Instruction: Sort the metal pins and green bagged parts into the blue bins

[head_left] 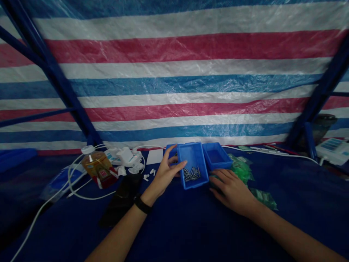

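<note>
My left hand (165,174) rests against the left wall of a blue plastic bin (191,154), thumb and fingers spread around its edge; a black band sits on that wrist. Several small metal pins (192,173) lie in the bin's near end. My right hand (231,188) lies flat on the dark blue tabletop just right of the bin, fingers stretched out, touching small green packets (241,168). A second, empty blue bin (216,155) stands right behind it.
A bottle of amber liquid (98,166) lies at the left among white cables (73,182) and white plastic parts (127,157). A black object (121,198) lies beside my left forearm. A striped tarp (174,72) closes the back. A white device (332,149) sits far right.
</note>
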`<state>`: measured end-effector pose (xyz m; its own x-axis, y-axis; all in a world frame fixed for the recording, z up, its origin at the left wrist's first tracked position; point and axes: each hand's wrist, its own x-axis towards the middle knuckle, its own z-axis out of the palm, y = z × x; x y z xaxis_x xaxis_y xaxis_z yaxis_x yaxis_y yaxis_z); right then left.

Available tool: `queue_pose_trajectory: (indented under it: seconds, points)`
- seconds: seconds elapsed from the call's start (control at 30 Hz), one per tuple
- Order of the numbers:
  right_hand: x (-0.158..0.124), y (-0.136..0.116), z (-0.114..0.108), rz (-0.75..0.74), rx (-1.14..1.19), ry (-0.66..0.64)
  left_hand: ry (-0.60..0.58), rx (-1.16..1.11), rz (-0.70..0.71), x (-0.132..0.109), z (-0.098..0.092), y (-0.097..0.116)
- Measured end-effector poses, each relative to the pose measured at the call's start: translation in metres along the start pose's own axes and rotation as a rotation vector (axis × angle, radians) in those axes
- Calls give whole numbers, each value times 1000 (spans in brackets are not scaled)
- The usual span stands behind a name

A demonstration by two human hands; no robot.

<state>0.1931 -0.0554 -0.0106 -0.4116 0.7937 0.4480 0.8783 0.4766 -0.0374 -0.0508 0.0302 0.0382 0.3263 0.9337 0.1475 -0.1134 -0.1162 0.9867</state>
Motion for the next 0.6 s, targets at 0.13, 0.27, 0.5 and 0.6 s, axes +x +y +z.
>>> queue_pose_trajectory:
  seconds: [0.13,0.27,0.5,0.6]
  points:
    - [-16,5,2,-15,-75,-62,20,-32,-12,-3,5,-5]
    - [-14,10,-9,1,-116,9,47,-58,-9,-5,6,-6]
    - [41,-25,-30,330,301,408,245,-105,72,-3,1,-2]
    - [50,-45,-13,444,646,373,311,-140,105,-2,-3,0]
